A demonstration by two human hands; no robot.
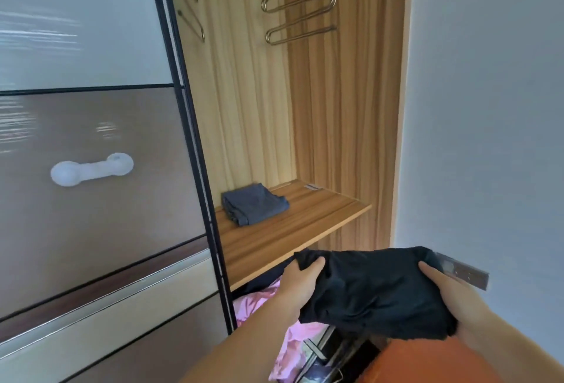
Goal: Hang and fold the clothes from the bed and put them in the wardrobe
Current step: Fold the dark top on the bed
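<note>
Open wardrobe bay at 12 o'clock: light wooden shelf point(305, 224) bare on its right half, folded grey denim garment point(254, 204) occupying left rear. Brown glossy sliding door point(100, 199) blocks 9 o'clock, white wall point(488, 108) blocks 3 o'clock. Gold metal hangers point(297, 4) overhead.

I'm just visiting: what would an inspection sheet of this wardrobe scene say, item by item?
Surface: wooden shelf inside the open wardrobe.
Job's things: folded black garment held in front of the shelf, not yet on it; folded grey garment lies on the shelf's left part.
Clutter: pink cloth and dark items below the shelf.
Hands: left hand and right hand each grip one end of the black garment.
Cables: nothing seen.
Surroundings: sliding door with white handle at left; metal hangers above; white wall at right.
</note>
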